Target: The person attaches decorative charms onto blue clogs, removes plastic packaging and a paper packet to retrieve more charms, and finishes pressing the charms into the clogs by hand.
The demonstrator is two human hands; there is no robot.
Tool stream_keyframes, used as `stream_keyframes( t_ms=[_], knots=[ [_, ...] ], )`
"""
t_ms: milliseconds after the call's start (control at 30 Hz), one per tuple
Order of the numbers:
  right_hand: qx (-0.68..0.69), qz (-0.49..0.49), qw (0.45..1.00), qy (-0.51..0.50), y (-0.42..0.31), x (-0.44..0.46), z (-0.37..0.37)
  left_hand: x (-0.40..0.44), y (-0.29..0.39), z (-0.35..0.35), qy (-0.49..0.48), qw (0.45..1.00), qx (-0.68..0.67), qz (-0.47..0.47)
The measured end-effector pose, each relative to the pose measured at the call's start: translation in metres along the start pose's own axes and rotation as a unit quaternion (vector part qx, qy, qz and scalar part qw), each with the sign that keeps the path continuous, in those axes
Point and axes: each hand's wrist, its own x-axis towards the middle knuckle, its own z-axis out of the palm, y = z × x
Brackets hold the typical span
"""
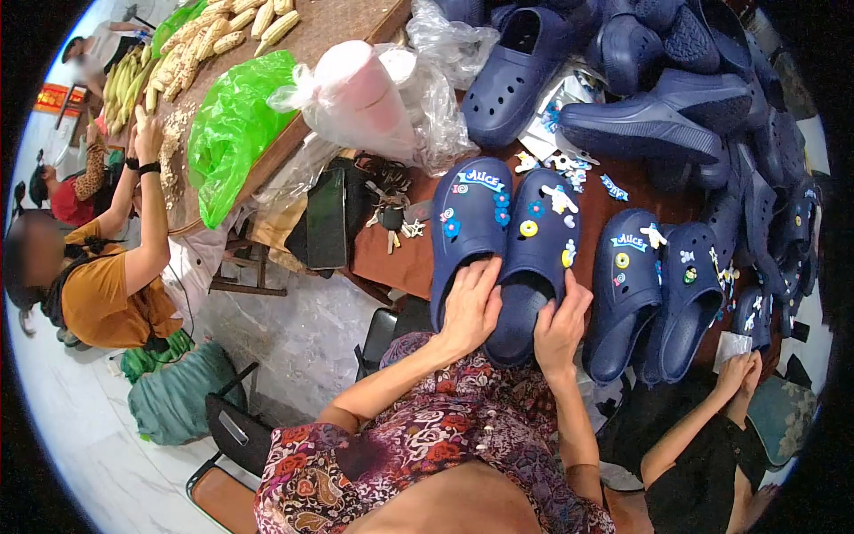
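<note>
Two navy clogs lie side by side in front of me, toes pointing away. The left clog (470, 233) carries an "ALICE" charm, blue flower charms and a spiral charm. On the right clog (544, 245) sit a white hand-shaped charm, a yellow ring and other small charms. My left hand (471, 305) grips the left clog at its opening, fingertips hooked over the inner edge. With thumb and fingers, my right hand (560, 329) holds the right clog by its outer side near the heel. The undersides of both clogs are hidden.
Another decorated clog pair (627, 285) stands right; a heap of plain clogs (658, 116) lies behind. Loose charms (569, 169), keys (391, 233), a phone (327, 218) and a bagged pink cup (356, 93) are nearby. People sit left and right; corn (213, 27) lies upper left.
</note>
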Motion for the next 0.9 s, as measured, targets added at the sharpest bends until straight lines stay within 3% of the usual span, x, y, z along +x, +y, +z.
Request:
stream_keyframes(
  t_ms=[200,500,667,733,767,900],
  knots=[
    [-0.004,0.013,1.0,-0.003,-0.004,-0.005,0.005,0.006,-0.008,-0.01,-0.004,1.0,-0.011,0.026],
    [0.016,0.024,0.999,-0.029,-0.007,-0.006,0.003,0.014,-0.01,-0.013,0.007,0.998,-0.054,-0.044],
    [0.076,0.016,0.994,-0.079,-0.006,0.006,-0.021,0.011,-0.017,-0.01,0.031,0.999,-0.011,-0.001],
    [0.202,0.082,0.969,-0.117,0.007,0.017,-0.034,0.009,-0.017,-0.01,0.008,0.998,-0.038,-0.039],
    [0.208,0.055,0.974,-0.069,0.024,0.021,-0.031,0.009,-0.019,-0.008,0.018,0.999,-0.02,-0.022],
    [0.092,0.039,0.994,-0.043,0.022,0.074,-0.064,0.008,-0.018,-0.007,0.009,0.999,-0.03,-0.037]
  ],
)
